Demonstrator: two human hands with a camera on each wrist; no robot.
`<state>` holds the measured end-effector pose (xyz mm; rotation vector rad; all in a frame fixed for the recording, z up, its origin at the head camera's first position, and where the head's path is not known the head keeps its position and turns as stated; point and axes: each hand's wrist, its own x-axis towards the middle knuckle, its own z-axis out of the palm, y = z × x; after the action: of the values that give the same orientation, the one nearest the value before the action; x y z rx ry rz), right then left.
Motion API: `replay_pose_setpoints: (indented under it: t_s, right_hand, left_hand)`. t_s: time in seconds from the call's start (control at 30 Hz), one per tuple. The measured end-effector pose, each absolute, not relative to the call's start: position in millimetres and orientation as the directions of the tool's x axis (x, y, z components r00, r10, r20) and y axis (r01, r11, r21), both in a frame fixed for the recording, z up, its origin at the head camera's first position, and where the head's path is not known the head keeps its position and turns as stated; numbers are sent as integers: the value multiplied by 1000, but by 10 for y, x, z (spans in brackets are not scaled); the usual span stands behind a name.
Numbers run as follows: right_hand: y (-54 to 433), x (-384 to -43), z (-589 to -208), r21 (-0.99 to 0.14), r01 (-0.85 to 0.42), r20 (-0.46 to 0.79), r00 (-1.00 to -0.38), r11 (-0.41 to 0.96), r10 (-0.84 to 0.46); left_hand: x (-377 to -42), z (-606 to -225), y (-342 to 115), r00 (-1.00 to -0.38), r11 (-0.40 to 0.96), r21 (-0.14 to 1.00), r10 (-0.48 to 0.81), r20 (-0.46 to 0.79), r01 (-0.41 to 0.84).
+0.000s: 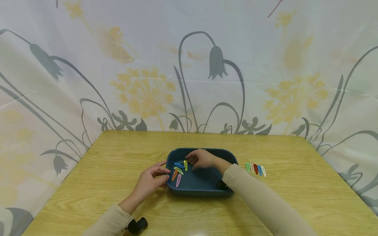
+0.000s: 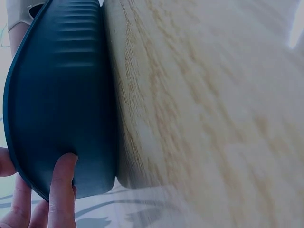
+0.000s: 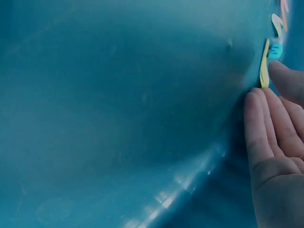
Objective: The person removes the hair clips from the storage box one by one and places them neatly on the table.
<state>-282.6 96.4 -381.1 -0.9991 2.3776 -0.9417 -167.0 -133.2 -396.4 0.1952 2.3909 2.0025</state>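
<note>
A dark blue plastic tray (image 1: 203,194) stands on the table. Its left end is held by my left hand (image 1: 149,182), with the thumb against the outer wall and fingers at the rim. My right hand (image 1: 202,159) reaches inside, palm side towards the left, its fingertips close beside a yellow hair clip (image 1: 185,165). In the right wrist view there is a gap between the thumb and the fingers (image 3: 259,126), right by that clip's end. Near it in the tray lie a blue hair clip (image 1: 178,165), a light green one (image 1: 178,170), an orange one (image 1: 175,174) and a pink one (image 1: 178,180).
To the right of the tray, hair clips lie in a row on the wooden table (image 1: 295,183): green (image 1: 247,167), beige (image 1: 251,167), red (image 1: 255,169), blue (image 1: 260,170) and white (image 1: 263,171). A flower-patterned cloth (image 1: 200,98) hangs behind the table.
</note>
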Motion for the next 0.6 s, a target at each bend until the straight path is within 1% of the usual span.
replay_pose_setpoints:
  t_s: [0.27, 0.6]
  right_hand:
    - [877, -2809, -3827, -663, -558, -83, -607, 499, -790]
    - [810, -2771, -3812, -587, -595, -90, -626, 549, -774]
  left_hand:
    - [-1675, -3970, -1338, -992, 173, 981, 109, 71, 89]
    - [-1674, -3980, -1340, -991, 183, 978, 105, 79, 98]
